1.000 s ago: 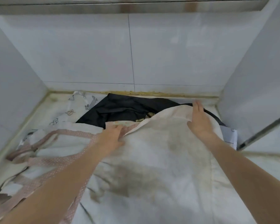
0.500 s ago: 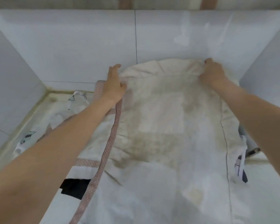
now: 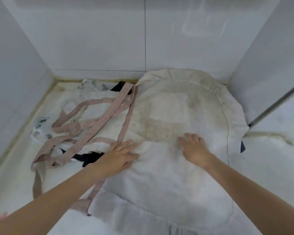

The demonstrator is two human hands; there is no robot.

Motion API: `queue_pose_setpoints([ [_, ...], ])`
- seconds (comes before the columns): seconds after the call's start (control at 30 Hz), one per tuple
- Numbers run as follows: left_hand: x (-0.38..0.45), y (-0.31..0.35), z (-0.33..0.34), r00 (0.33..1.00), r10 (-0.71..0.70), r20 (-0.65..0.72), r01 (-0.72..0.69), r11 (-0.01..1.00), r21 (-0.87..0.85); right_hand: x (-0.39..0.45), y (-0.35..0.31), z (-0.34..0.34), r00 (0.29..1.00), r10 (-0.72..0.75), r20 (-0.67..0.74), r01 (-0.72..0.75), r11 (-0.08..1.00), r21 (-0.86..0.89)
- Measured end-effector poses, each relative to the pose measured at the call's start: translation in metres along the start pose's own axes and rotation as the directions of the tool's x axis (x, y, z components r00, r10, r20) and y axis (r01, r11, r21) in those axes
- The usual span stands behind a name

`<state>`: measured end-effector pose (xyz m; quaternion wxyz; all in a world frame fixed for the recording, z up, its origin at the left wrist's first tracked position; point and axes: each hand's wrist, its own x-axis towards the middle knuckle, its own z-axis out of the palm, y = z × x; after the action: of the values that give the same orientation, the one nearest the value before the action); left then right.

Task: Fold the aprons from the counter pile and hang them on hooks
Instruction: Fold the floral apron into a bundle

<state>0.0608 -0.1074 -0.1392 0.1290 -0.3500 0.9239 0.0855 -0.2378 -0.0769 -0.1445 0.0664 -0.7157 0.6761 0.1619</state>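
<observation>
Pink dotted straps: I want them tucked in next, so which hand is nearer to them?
Left. The left hand lies flat beside the pink dotted straps; the right hand rests mid-apron, farther right.

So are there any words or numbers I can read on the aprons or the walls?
None can be read.
The patterned white cloth at the back left has small grey drawings, not words, as far as the blur shows.
The stained white apron under the left hand and right hand shows no print.
The pink dotted straps carry only dots.
</observation>
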Motion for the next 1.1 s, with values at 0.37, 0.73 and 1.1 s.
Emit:
queue_pose_setpoints([
  [0.37, -0.115, 0.054, 0.051, 0.962, 0.030, 0.270, -0.039, 0.999, 0.030, -0.142, -0.112, 0.008, 0.893, -0.363, 0.267, 0.262, 0.900, 0.347],
  [0.73, -0.125, 0.048, 0.044, 0.983, -0.180, 0.039, 0.157, 0.930, 0.332, -0.187, -0.134, 0.037, 0.905, -0.204, 0.373, 0.173, 0.978, 0.117],
  [1.1, -0.118, 0.043, -0.073, 0.798, -0.485, -0.358, 0.066, 0.660, -0.748, -0.174, -0.056, -0.066, 0.919, 0.359, -0.164, -0.266, 0.870, 0.415],
])
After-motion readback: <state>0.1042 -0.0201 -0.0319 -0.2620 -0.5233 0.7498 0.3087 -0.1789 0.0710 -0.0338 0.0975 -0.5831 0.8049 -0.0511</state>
